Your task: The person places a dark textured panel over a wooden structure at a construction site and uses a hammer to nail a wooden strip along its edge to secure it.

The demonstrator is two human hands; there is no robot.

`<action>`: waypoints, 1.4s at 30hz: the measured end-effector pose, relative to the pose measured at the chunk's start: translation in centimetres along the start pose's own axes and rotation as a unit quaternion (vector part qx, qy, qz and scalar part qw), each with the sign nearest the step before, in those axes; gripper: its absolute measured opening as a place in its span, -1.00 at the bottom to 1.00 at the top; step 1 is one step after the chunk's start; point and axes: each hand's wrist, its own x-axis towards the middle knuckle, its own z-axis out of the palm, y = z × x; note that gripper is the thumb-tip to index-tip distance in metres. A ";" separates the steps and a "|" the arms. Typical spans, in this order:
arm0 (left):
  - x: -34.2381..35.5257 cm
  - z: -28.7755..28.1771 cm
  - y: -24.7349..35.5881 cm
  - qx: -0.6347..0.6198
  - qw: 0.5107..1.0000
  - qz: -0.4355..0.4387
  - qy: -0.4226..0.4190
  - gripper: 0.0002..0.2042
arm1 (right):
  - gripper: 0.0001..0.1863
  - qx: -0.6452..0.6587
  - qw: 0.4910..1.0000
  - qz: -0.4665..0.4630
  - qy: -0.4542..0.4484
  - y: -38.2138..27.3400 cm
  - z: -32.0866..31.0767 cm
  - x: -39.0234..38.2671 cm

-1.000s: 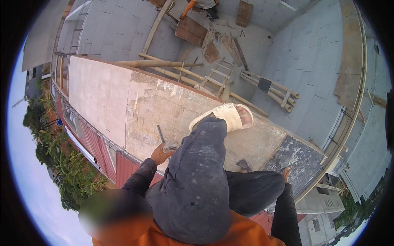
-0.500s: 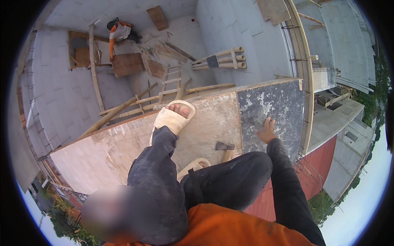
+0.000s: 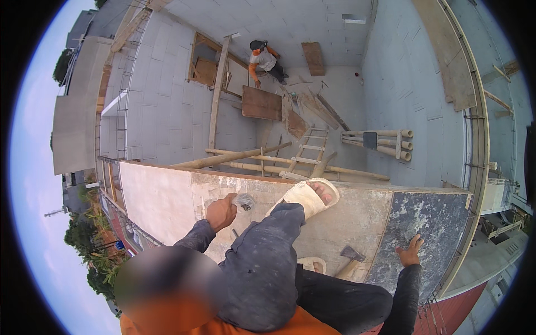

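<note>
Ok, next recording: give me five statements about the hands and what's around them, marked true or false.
1. The left hand holds a see-through container. True.
2. The right hand grips the hatchet. False: the right hand is at the dark panel, and the hatchet lies apart from it.
3. The hatchet lies on the pale boards, left of the dark panel. True.
4. The other person stands on the ladder. False: that person is low down beside a brown board, away from the ladder.
5. The two hands are on opposite sides of the wearer's legs. True.
</note>
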 end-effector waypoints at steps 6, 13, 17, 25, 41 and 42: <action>7.5 -3.4 12.0 0.000 0.984 0.179 -0.016 -0.48 | 0.28 -0.017 1.000 0.010 0.023 -2.8 -1.0 -2.0; 12.0 0.0 28.2 0.041 0.904 0.386 -0.178 -0.43 | 0.15 0.006 0.993 -0.032 0.114 -1.6 0.2 -3.0; 12.7 5.6 32.5 0.050 0.842 0.481 -0.240 -0.41 | 0.06 -0.003 0.978 -0.032 0.208 -1.1 1.8 -2.1; 11.1 7.3 34.8 0.066 0.837 0.433 -0.327 -0.32 | -0.56 0.133 0.904 -0.191 0.359 -6.6 3.7 -8.2; 12.1 8.1 33.0 -0.067 0.786 0.421 -0.447 -0.24 | -0.86 -0.072 0.947 -0.197 0.242 -17.1 13.8 -9.0; 12.6 8.7 32.5 -0.084 0.778 0.421 -0.459 -0.26 | -0.86 -0.075 0.941 -0.213 0.251 -17.2 13.7 -8.4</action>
